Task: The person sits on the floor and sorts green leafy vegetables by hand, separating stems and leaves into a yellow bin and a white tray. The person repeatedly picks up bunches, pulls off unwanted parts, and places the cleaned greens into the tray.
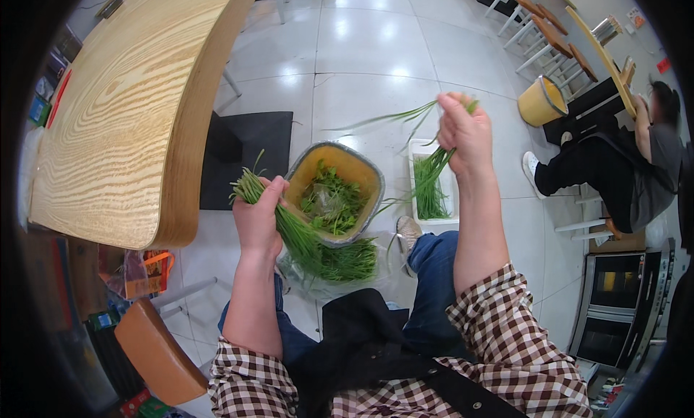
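My left hand [260, 214] is closed around a thick bunch of garlic chives [295, 231], cut ends up and leaves hanging down to the right. Raised at the right, my right hand [463, 130] grips a few loose chive strands [401, 115], slightly blurred. Between my hands stands a yellow bin [301, 171] with a grey liner rim, holding leafy green scraps [339, 198] and some clear plastic. More chives [349, 260] lie on a clear plastic bag [303, 288] near my feet. Below my right hand, a white tray [455, 212] contains cut chives [431, 204].
A wood-grain table [119, 119] fills the left side, above a black base [249, 157]. A brown chair [160, 350] stands lower left. Another yellow bin [542, 100] and a seated person [618, 163] are at right, near stools [550, 35] and an oven [612, 309].
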A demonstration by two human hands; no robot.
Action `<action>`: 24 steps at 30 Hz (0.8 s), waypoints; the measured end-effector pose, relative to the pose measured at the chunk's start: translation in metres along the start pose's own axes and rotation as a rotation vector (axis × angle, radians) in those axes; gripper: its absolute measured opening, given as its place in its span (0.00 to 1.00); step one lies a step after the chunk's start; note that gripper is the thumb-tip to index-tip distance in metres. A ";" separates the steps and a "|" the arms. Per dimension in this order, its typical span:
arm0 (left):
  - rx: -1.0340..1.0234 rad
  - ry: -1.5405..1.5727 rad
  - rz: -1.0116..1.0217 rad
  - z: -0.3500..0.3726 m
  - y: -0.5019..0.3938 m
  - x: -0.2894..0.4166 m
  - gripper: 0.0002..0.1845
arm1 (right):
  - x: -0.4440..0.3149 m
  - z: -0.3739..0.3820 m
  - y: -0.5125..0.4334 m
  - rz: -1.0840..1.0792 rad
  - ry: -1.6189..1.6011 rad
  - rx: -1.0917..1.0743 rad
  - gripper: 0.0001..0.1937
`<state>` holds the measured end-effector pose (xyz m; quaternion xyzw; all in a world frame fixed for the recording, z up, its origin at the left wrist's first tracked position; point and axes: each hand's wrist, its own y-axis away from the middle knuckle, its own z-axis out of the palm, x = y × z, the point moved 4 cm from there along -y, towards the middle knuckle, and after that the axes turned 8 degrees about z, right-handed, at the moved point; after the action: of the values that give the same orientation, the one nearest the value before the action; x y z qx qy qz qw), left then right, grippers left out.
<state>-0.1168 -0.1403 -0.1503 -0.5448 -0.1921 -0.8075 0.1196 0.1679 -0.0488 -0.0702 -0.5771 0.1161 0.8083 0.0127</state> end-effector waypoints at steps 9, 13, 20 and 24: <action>-0.321 0.178 -0.043 0.020 0.011 0.002 0.05 | 0.066 0.087 0.056 0.249 0.338 -0.341 0.06; -0.345 0.119 -0.105 0.013 0.012 0.001 0.05 | 0.081 0.103 0.067 0.278 0.314 -0.373 0.07; -0.292 0.220 -0.195 0.013 0.017 -0.002 0.05 | 0.079 0.099 0.069 0.396 0.299 -0.400 0.09; -0.317 0.235 -0.182 0.017 0.020 -0.003 0.05 | 0.076 0.096 0.071 0.312 0.400 -0.418 0.07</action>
<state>-0.0931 -0.1502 -0.1441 -0.4394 -0.0959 -0.8929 -0.0194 0.0425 -0.1072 -0.0996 -0.6898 0.0346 0.6775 -0.2530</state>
